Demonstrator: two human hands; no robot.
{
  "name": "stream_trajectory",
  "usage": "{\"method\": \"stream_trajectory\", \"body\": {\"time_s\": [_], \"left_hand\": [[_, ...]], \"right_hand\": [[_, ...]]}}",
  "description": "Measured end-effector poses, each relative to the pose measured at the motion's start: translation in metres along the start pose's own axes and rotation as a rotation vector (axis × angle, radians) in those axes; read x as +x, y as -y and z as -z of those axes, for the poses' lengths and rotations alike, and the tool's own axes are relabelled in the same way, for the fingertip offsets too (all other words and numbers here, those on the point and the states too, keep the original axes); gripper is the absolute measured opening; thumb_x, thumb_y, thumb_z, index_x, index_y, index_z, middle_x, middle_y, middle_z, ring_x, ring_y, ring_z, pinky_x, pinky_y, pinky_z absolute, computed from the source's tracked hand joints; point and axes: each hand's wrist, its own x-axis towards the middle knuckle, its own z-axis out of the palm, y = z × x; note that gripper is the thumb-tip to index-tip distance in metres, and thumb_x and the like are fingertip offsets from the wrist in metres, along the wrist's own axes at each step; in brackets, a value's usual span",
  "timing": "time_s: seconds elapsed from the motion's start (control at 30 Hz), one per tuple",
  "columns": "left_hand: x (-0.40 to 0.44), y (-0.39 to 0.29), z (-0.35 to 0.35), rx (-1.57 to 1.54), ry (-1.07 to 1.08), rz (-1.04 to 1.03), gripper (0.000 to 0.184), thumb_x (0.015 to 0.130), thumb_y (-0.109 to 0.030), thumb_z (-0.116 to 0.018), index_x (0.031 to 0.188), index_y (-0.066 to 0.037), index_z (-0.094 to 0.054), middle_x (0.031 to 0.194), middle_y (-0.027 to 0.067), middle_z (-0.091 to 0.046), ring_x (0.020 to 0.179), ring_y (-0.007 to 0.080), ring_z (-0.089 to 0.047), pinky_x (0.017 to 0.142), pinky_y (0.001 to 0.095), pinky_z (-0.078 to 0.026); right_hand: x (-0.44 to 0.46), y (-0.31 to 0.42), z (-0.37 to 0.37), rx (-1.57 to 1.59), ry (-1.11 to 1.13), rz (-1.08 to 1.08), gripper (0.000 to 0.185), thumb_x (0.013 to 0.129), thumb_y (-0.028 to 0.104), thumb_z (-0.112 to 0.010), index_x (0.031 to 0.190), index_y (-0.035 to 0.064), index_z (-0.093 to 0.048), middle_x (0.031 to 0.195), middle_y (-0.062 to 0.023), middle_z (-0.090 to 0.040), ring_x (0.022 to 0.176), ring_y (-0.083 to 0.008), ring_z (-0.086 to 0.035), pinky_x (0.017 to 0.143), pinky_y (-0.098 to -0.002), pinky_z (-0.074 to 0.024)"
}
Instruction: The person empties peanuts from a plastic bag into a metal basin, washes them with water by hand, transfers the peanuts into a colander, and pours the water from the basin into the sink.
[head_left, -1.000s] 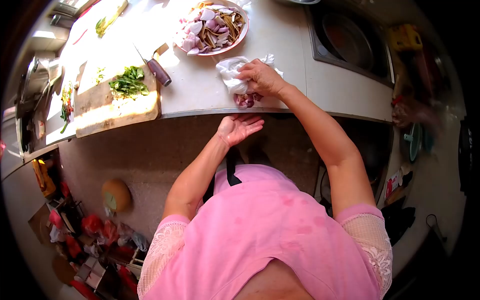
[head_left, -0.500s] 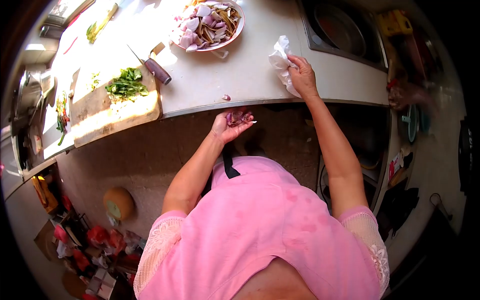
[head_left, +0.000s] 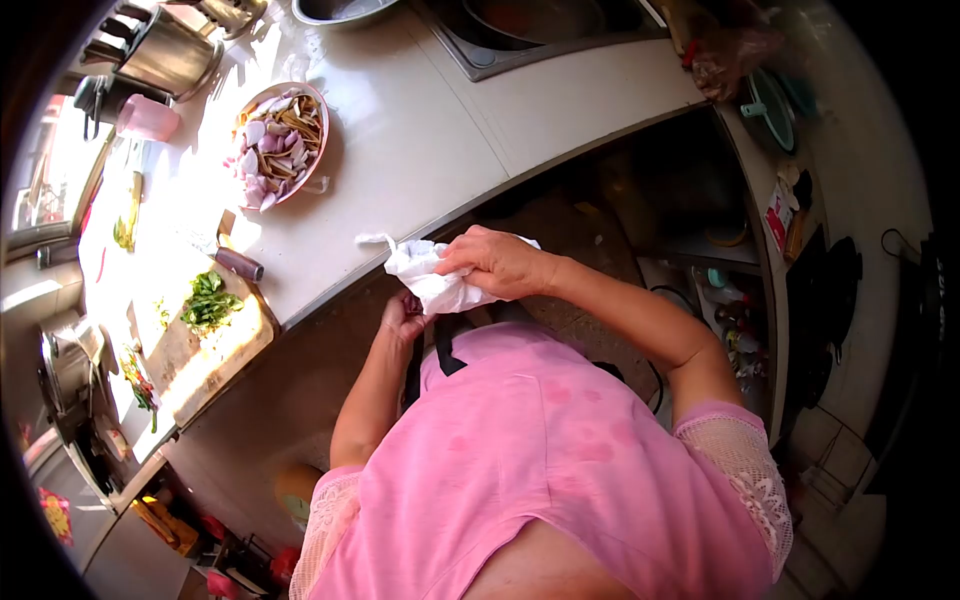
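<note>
One crumpled white wad (head_left: 428, 285) sits gripped in the right hand (head_left: 502, 263); the left hand (head_left: 402, 323) holds purple scraps (head_left: 411, 303).

The person wears a pink top (head_left: 480, 440) of smooth cloth, with some darker pink spots (head_left: 590, 395) on its front and 1 thin line running down to the neckline (head_left: 530, 522). The 2 sleeves are short, of pale cream net with a lace pattern: left sleeve (head_left: 325, 530), right sleeve (head_left: 735, 470). Each one ends in a plain pink band (head_left: 718, 412). Near the waist shows a black strap (head_left: 448, 352). Left hand (head_left: 405, 318) and right hand (head_left: 500, 262) are bare.
</note>
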Motion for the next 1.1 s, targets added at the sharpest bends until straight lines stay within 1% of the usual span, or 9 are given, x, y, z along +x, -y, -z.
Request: {"method": "stream_trajectory", "body": {"time_s": [0.07,0.13,0.37,0.47,0.63,0.73,0.83,1.03,1.1], "left_hand": [[0.024,0.024,-0.028,0.179,-0.031,0.078,0.04,0.088,-0.038,-0.039,0.112,-0.007,-0.048,0.112,0.0148,-0.052,0.102,0.0284,-0.052,0.089,0.048,-0.042],[0.044,0.044,-0.077,0.098,0.392,0.171,0.039,0.088,-0.035,-0.041,0.116,-0.008,-0.046,0.113,0.013,-0.051,0.103,0.0259,-0.052,0.089,0.0473,-0.042],[0.154,0.061,-0.154,0.508,0.091,0.409,0.025,0.088,-0.027,-0.041,0.101,-0.006,-0.049,0.096,0.0085,-0.054,0.089,0.0292,-0.055,0.081,0.0451,-0.046],[0.156,0.058,-0.204,0.136,0.221,-0.161,0.025,0.088,-0.023,-0.041,0.103,-0.005,-0.051,0.097,0.0095,-0.056,0.089,0.0285,-0.056,0.08,0.0418,-0.047],[0.15,0.057,-0.129,0.293,0.202,-0.001,0.025,0.088,-0.021,-0.041,0.103,-0.005,-0.053,0.098,0.01,-0.057,0.089,0.0272,-0.057,0.078,0.04,-0.047],[0.111,0.028,-0.065,0.643,-0.358,-0.053,0.027,0.087,-0.016,-0.04,0.106,-0.004,-0.055,0.101,0.0109,-0.058,0.089,0.0241,-0.057,0.079,0.0371,-0.047],[0.06,0.012,0.041,1.288,-0.824,-0.301,0.035,0.075,-0.034,-0.057,0.091,-0.003,-0.063,0.085,0.0167,-0.063,0.083,0.0211,-0.06,0.07,0.0314,-0.046],[-0.072,0.015,-0.03,1.219,-0.579,-0.424,0.029,0.084,-0.024,-0.053,0.097,0.002,-0.059,0.078,0.0073,-0.061,0.072,0.0136,-0.058,0.066,0.0271,-0.047],[-0.073,0.014,-0.06,1.015,-0.404,-0.68,0.026,0.087,-0.023,-0.05,0.098,0.0,-0.058,0.078,0.0037,-0.058,0.068,0.0097,-0.055,0.062,0.0243,-0.048]], "right_hand": [[-0.026,0.003,0.023,0.064,-0.187,-0.067,0.033,0.068,0.002,-0.05,0.097,0.0126,-0.061,0.094,-0.0057,-0.058,0.087,-0.0268,-0.05,0.081,-0.0354,-0.0411],[-0.047,0.01,0.026,0.062,-0.232,-0.082,0.033,0.068,0.002,-0.05,0.097,0.0124,-0.061,0.094,-0.0058,-0.058,0.086,-0.0265,-0.05,0.081,-0.0351,-0.0409],[-0.093,0.018,0.047,0.061,-0.36,-0.034,0.041,0.064,-0.004,-0.053,0.101,0.0123,-0.06,0.1,-0.0083,-0.056,0.091,-0.0259,-0.049,0.084,-0.035,-0.0388],[-0.11,0.002,0.056,0.026,-0.44,-0.07,0.042,0.064,-0.004,-0.054,0.101,0.0128,-0.061,0.1,-0.0085,-0.056,0.091,-0.0258,-0.049,0.083,-0.0343,-0.0399],[-0.127,-0.029,0.069,0.097,-0.445,-0.132,0.037,0.067,-0.001,-0.051,0.1,0.0128,-0.062,0.098,-0.0086,-0.057,0.089,-0.0262,-0.05,0.082,-0.0332,-0.0419],[-0.108,-0.053,0.093,0.169,-0.519,-0.149,0.038,0.069,0.0,-0.052,0.104,0.0109,-0.059,0.096,-0.0105,-0.055,0.095,-0.026,-0.05,0.083,-0.0317,-0.0418],[-0.067,-0.092,0.134,0.193,-0.745,-0.153,0.035,0.072,0.003,-0.053,0.105,0.0104,-0.058,0.102,-0.0108,-0.054,0.098,-0.0278,-0.05,0.083,-0.0326,-0.0423],[0.011,-0.155,0.099,-0.741,-0.95,-0.518,0.031,0.072,0.018,-0.055,0.103,0.0175,-0.052,0.105,-0.0039,-0.05,0.098,-0.0246,-0.044,0.078,-0.0419,-0.0347],[0.025,-0.131,0.079,-0.525,-0.666,-0.371,0.03,0.073,0.021,-0.054,0.102,0.0176,-0.054,0.103,-0.0039,-0.051,0.098,-0.0245,-0.044,0.082,-0.0398,-0.036]]}}
